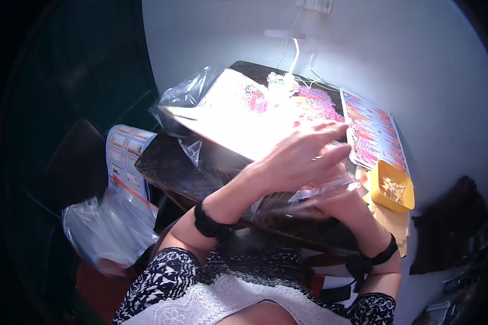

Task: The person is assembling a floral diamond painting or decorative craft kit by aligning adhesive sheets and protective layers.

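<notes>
My left hand reaches across to the right over the table, fingers stretched out and a little apart. Below it, partly covered, my right hand has a crumpled clear plastic bag bunched at it; most of its fingers are hidden. The bag trails left over the near edge of the table. Just beyond my hands lies a large white sheet with a pink patch, washed out by glare. Clear plastic wrap sticks out past the sheet's left end.
On the dark table, a colourful flower-patterned sheet lies at right, near a yellow box of small pieces. A pink floral piece and white cables are at the back. Left stand a printed sheet and a plastic bag.
</notes>
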`<act>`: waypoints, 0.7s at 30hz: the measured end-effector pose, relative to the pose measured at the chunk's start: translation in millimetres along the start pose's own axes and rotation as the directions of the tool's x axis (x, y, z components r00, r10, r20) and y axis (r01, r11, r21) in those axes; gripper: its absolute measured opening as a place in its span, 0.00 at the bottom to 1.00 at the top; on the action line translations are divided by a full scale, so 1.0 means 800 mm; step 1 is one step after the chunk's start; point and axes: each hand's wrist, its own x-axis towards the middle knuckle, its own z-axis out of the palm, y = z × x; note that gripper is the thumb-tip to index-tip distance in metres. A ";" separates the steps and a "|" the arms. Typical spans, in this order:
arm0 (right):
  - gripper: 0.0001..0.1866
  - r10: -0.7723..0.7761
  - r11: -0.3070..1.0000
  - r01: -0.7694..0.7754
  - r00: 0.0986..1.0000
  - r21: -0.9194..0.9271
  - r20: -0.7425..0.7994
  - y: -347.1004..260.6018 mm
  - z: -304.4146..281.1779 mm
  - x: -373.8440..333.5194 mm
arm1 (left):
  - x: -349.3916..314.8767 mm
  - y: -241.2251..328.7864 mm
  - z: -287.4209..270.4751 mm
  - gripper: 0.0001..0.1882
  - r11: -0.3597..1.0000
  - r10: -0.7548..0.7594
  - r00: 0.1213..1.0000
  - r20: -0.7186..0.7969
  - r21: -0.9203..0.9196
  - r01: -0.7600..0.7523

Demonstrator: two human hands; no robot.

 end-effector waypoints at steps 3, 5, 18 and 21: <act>0.36 -0.230 0.684 0.311 0.950 -0.660 0.210 -0.054 -0.029 0.011 | -0.032 -0.030 -0.039 0.20 0.969 0.046 0.998 0.050 0.240 -0.056; 0.39 -0.191 0.610 0.307 0.952 -0.731 0.241 -0.052 -0.032 0.008 | -0.058 -0.041 -0.053 0.17 0.945 -0.326 0.929 -0.178 -0.028 0.326; 0.15 -0.032 0.941 0.000 0.995 -0.337 -0.090 0.023 -0.106 -0.043 | -0.219 -0.167 -0.123 0.20 0.506 -0.463 0.391 -0.796 0.124 0.853; 0.10 0.009 0.953 -0.120 0.929 -0.278 -0.371 0.055 -0.107 -0.058 | -0.218 -0.179 -0.114 0.26 0.548 -0.465 0.411 -0.784 0.110 0.830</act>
